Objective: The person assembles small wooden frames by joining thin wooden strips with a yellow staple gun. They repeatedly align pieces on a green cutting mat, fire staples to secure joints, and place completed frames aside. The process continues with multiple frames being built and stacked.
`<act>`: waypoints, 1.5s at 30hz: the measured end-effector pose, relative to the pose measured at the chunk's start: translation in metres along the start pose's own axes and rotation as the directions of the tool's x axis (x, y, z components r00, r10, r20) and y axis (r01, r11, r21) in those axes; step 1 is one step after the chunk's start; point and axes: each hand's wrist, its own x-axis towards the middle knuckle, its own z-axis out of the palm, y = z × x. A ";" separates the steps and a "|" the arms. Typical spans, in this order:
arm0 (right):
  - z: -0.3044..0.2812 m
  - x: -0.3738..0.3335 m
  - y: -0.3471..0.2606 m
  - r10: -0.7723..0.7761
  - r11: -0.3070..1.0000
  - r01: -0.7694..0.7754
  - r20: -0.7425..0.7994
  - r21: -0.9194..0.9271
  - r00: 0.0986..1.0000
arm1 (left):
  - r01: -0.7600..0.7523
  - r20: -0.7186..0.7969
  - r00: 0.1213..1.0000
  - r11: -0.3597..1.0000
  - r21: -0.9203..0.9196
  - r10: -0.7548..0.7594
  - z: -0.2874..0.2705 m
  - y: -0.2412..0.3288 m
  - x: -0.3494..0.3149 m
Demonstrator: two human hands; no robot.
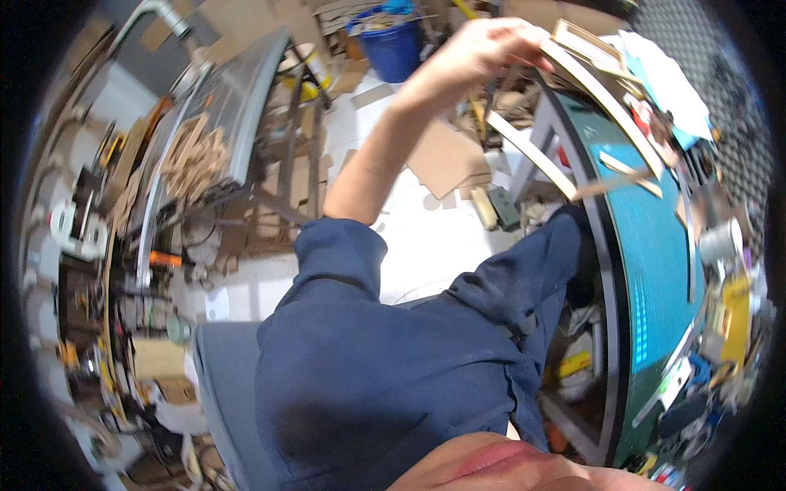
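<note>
My left hand (509,42), on a bare forearm below a rolled dark-blue sleeve, reaches up to the far end of the bench. Its fingers close on the end of a long pale strip (602,94), perhaps wood, which runs over the green bench top and looks bowed. Below the strip lies a shorter pale strip (630,175), crossed by a blurred brown strip (610,185). Another pale strip (530,154) slants past the bench's near edge. Beyond my hand is a shallow light-wood frame (588,42). My right hand does not show.
The green bench (655,270) runs down the right, crowded along its far side with a white cup (720,243) and tools. A blue bin (391,51) stands at the back. At left, a metal-topped table (246,106) carries wood pieces (195,159). Cardboard (446,159) lies on the floor.
</note>
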 end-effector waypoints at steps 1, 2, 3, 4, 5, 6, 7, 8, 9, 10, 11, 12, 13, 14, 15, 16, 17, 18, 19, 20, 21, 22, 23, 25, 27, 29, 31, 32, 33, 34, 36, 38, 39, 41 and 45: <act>0.002 0.001 -0.004 -0.033 0.999 0.033 -0.011 0.015 0.999 | -0.106 -0.098 0.991 0.983 -0.150 0.092 -0.032 0.007 -0.014; 0.006 0.004 -0.011 -0.071 0.997 0.071 -0.015 0.028 0.997 | -0.062 -0.188 0.980 0.998 0.015 0.063 -0.081 -0.012 -0.022; 0.008 0.004 -0.014 -0.088 0.995 0.089 -0.017 0.033 0.996 | -0.039 -0.317 0.946 0.992 0.116 0.075 -0.115 0.011 -0.044; 0.022 0.016 -0.026 -0.143 0.988 0.142 0.012 0.057 0.990 | -0.039 -0.416 0.888 0.934 0.355 0.195 -0.121 0.062 -0.073; 0.029 0.019 -0.032 -0.169 0.984 0.167 0.020 0.068 0.985 | -0.020 -0.548 0.793 0.911 0.411 0.265 -0.159 0.062 -0.094; 0.029 0.016 -0.033 -0.174 0.983 0.173 0.013 0.068 0.985 | 0.338 -0.737 0.666 0.834 0.436 0.116 -0.174 0.083 -0.111; 0.034 0.022 -0.040 -0.206 0.976 0.204 0.021 0.077 0.978 | 0.242 -0.613 0.644 0.638 0.731 0.458 -0.234 0.072 -0.138; 0.034 0.024 -0.043 -0.215 0.974 0.213 0.024 0.077 0.976 | 0.292 -0.562 0.632 0.507 0.811 0.534 -0.270 0.072 -0.163; 0.034 0.024 -0.044 -0.220 0.973 0.218 0.024 0.077 0.975 | 0.310 -0.528 0.569 0.431 0.848 0.630 -0.288 0.072 -0.181; 0.036 0.025 -0.047 -0.225 0.972 0.222 0.026 0.079 0.974 | 0.517 -0.696 0.490 0.468 0.717 0.525 -0.314 0.077 -0.213; 0.038 0.026 -0.047 -0.227 0.971 0.224 0.031 0.084 0.973 | 0.525 -0.572 0.495 0.300 0.797 0.654 -0.341 0.077 -0.233; 0.040 0.030 -0.051 -0.239 0.968 0.235 0.038 0.084 0.970 | 0.630 -0.548 0.489 0.159 0.760 0.678 -0.354 0.082 -0.256; 0.042 0.032 -0.052 -0.243 0.967 0.238 0.040 0.089 0.969 | 0.642 -0.530 0.520 0.103 0.760 0.670 -0.374 0.081 -0.279; 0.041 0.030 -0.052 -0.234 0.969 0.230 0.033 0.091 0.972 | 0.681 -0.541 0.517 0.064 0.729 0.664 -0.392 0.073 -0.296; 0.045 0.032 -0.048 -0.234 0.969 0.229 0.039 0.092 0.972 | 0.721 -0.552 0.518 0.014 0.693 0.654 -0.409 0.067 -0.316; 0.044 0.029 -0.046 -0.229 0.970 0.224 0.045 0.097 0.972 | 0.751 -0.568 0.536 -0.046 0.658 0.624 -0.421 0.058 -0.334; 0.044 0.030 -0.044 -0.226 0.970 0.220 0.045 0.102 0.973 | 0.778 -0.586 0.549 -0.108 0.620 0.596 -0.430 0.050 -0.352; 0.044 0.031 -0.043 -0.227 0.970 0.222 0.045 0.103 0.973 | 0.799 -0.621 0.558 -0.155 0.581 0.550 -0.434 0.041 -0.368; 0.044 0.032 -0.042 -0.229 0.969 0.223 0.048 0.106 0.972 | 0.820 -0.665 0.546 -0.161 0.549 0.510 -0.434 0.033 -0.380; 0.045 0.033 -0.041 -0.228 0.969 0.222 0.050 0.107 0.972 | 0.839 -0.706 0.530 -0.169 0.517 0.470 -0.434 0.026 -0.391; 0.043 0.033 -0.039 -0.230 0.969 0.224 0.053 0.104 0.972 | 0.856 -0.746 0.512 -0.179 0.485 0.425 -0.431 0.019 -0.397; 0.043 0.033 -0.038 -0.231 0.969 0.225 0.054 0.104 0.971 | 0.858 -0.740 0.509 -0.183 0.481 0.439 -0.430 0.013 -0.400; 0.044 0.034 -0.036 -0.231 0.969 0.224 0.056 0.106 0.971 | 0.849 -0.725 0.522 -0.193 0.491 0.450 -0.432 0.010 -0.403; 0.043 0.034 -0.030 -0.229 0.969 0.222 0.058 0.106 0.972 | 0.832 -0.690 0.546 -0.211 0.513 0.475 -0.434 0.009 -0.402; 0.042 0.034 -0.021 -0.226 0.970 0.219 0.061 0.104 0.972 | 0.840 -0.702 0.539 -0.233 0.490 0.466 -0.436 0.008 -0.397; 0.041 0.035 -0.009 -0.221 0.971 0.214 0.062 0.107 0.973 | 0.826 -0.701 0.563 -0.279 0.489 0.439 -0.434 0.002 -0.387; 0.036 0.037 0.014 -0.217 0.972 0.210 0.060 0.107 0.974 | 0.832 -0.754 0.551 -0.310 0.461 0.358 -0.441 -0.004 -0.384; 0.033 0.038 0.026 -0.213 0.972 0.206 0.058 0.112 0.975 | 0.833 -0.780 0.543 -0.316 0.454 0.310 -0.441 -0.003 -0.383; 0.039 0.029 0.060 -0.167 0.978 0.160 0.048 0.134 0.985 | 0.807 -0.726 0.590 -0.230 0.544 0.353 -0.446 -0.007 -0.350; 0.046 0.055 0.047 -0.227 0.966 0.216 0.067 0.144 0.972 | 0.801 -0.674 0.599 -0.308 0.513 0.433 -0.463 0.009 -0.395; 0.017 0.045 0.077 -0.186 0.979 0.187 -0.008 0.081 0.982 | 0.884 -0.849 0.439 -0.310 0.350 0.293 -0.419 -0.019 -0.356; 0.048 0.069 0.078 -0.275 0.961 0.273 -0.063 -0.042 0.959 | 0.731 -0.525 0.681 -0.517 0.445 0.510 -0.465 -0.002 -0.387; 0.051 0.056 0.086 -0.221 0.974 0.215 -0.106 -0.063 0.969 | 0.709 -0.461 0.704 -0.504 0.493 0.540 -0.465 -0.018 -0.358; 0.051 0.046 0.069 -0.154 0.987 0.146 -0.140 -0.067 0.978 | 0.663 -0.503 0.716 -0.245 0.707 0.485 -0.447 -0.027 -0.322; 0.043 0.000 0.038 -0.076 0.996 0.082 -0.203 0.024 0.976 | 0.463 -0.430 0.767 0.054 0.885 0.476 -0.318 -0.082 -0.172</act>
